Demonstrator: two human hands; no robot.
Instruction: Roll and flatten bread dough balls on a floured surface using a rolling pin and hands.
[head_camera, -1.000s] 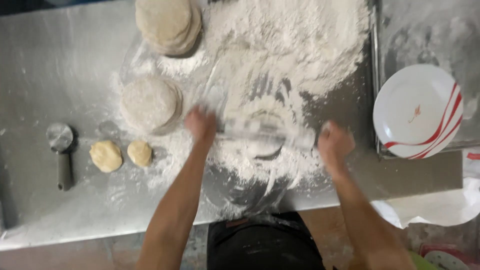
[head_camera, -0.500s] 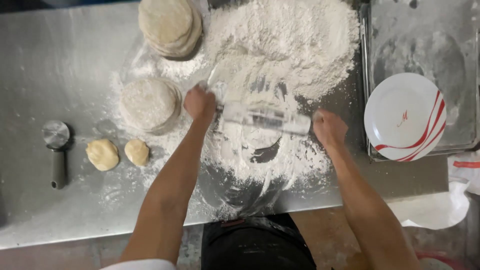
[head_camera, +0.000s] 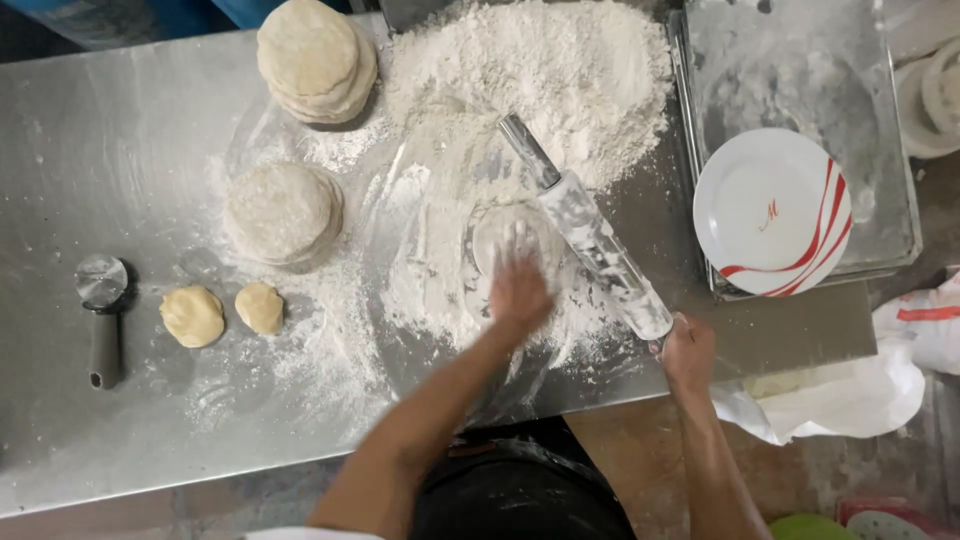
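Observation:
My left hand (head_camera: 518, 290) lies flat, fingers spread, on a thin floured dough round (head_camera: 515, 238) on the steel table (head_camera: 110, 150). My right hand (head_camera: 688, 350) grips the near handle of a flour-coated rolling pin (head_camera: 590, 235), which lies diagonally to the right of the dough, its far metal handle pointing into the flour heap (head_camera: 545, 70).
Two stacks of flattened dough rounds sit at the back (head_camera: 315, 60) and to the left (head_camera: 283, 212). Two small dough balls (head_camera: 222, 312) and a round cutter wheel (head_camera: 100, 315) lie at far left. A white plate with red stripes (head_camera: 772, 212) rests on a metal tray (head_camera: 880, 120) at right.
My left hand let go of the rolling pin and moved onto the dough. The pin swung from lying crosswise to a diagonal, held only by my right hand.

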